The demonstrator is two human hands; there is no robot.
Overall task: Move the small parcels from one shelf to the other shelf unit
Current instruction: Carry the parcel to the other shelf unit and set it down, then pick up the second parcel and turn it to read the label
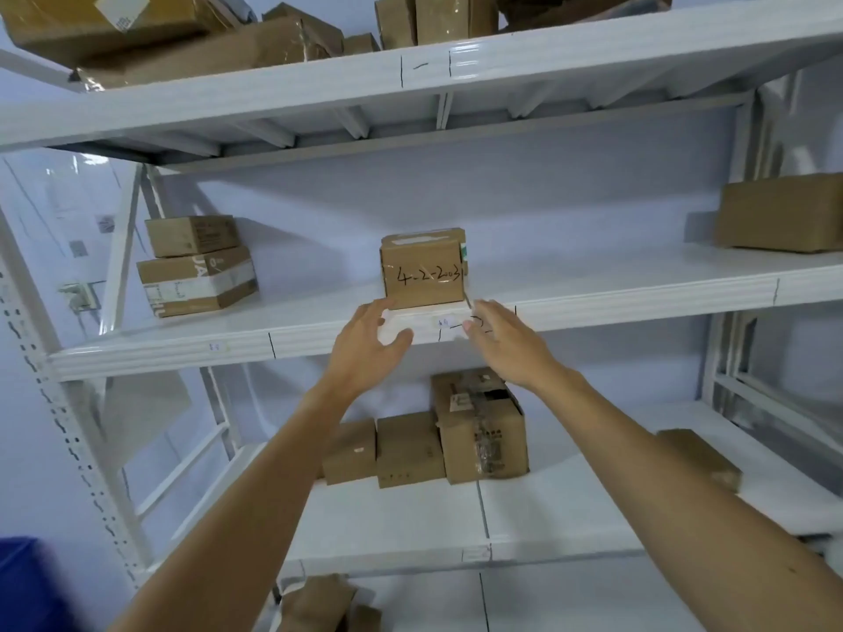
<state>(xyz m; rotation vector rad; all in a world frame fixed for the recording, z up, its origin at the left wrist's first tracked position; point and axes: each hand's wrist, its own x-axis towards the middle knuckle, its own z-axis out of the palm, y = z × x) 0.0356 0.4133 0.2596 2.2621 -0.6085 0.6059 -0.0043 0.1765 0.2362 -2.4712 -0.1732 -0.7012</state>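
A small cardboard parcel [423,271] with "4-2-203" handwritten on its front stands near the front edge of the middle shelf [593,298] of a white metal shelf unit. My left hand [372,344] is just below its lower left corner, fingers spread, holding nothing. Below its lower right corner, my right hand [506,342] is also open, in front of the shelf lip. Neither hand touches the parcel.
Two stacked boxes [196,266] sit at the shelf's left, one brown box [782,212] at its right. Several boxes [433,440] stand on the lower shelf, with a flat one [700,458] to the right. More boxes [182,34] crowd the top shelf. A blue object [23,581] lies bottom left.
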